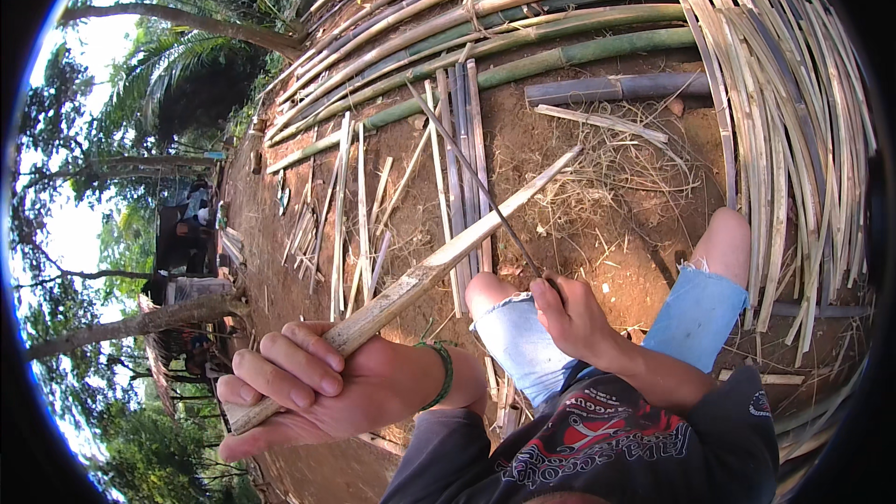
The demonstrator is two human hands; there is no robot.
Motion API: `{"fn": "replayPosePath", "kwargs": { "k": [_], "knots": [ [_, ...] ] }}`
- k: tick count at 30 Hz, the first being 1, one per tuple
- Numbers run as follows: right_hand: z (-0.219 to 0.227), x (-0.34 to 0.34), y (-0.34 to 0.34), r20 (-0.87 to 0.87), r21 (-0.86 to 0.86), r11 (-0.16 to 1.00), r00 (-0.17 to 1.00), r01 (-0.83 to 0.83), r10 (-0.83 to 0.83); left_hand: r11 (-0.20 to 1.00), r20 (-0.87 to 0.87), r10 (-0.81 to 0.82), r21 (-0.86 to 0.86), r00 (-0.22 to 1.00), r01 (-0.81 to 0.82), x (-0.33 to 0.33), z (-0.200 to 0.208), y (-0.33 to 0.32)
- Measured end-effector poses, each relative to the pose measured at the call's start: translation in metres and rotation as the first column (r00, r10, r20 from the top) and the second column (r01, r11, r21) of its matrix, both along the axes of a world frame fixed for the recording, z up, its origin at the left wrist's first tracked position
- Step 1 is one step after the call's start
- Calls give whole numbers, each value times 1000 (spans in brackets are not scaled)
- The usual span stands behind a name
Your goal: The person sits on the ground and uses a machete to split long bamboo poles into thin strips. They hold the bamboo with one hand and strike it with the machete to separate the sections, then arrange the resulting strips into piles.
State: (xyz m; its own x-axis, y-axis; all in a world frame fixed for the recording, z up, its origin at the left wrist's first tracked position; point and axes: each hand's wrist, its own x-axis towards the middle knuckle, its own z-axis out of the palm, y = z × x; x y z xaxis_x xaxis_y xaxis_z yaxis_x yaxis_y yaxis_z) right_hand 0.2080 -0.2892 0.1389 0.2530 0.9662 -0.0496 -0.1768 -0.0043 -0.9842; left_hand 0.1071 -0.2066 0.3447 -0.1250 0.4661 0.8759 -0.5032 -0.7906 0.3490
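In the head view, the left hand [308,383] has its fingers [294,359] curled tight around a long pale split bamboo strip [439,261], which slants up and away over the reddish-brown dirt ground [579,215]. The right hand [574,317], closed in a fist above the knee, grips a thin dark blade [476,177] that crosses the strip. Loose pale bamboo slats [359,215] lie on the ground ahead. Long green bamboo poles [523,28] are stacked beyond, and a curved bundle of split slats [793,131] lies at right.
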Motion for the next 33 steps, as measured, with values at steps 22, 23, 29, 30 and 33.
{"fn": "replayPosePath", "kwargs": {
  "k": [22,23,29,30,33],
  "knots": [
    [-116,31,9,223,-249,955,969,162,-106,997,-33,-80,20,996,80,-16,-2,11],
    [-107,31,12,242,-208,962,962,179,-126,997,-38,-70,31,997,72,-16,-2,9],
    [-37,9,1,303,343,939,942,32,-143,997,50,12,-81,999,-8,-6,1,4],
    [-71,6,11,436,422,905,864,50,-251,996,50,24,-82,998,-20,-7,1,6],
    [-194,36,34,196,-177,942,948,285,-250,999,31,-1,-53,1000,3,-14,1,18]
  ]
}}
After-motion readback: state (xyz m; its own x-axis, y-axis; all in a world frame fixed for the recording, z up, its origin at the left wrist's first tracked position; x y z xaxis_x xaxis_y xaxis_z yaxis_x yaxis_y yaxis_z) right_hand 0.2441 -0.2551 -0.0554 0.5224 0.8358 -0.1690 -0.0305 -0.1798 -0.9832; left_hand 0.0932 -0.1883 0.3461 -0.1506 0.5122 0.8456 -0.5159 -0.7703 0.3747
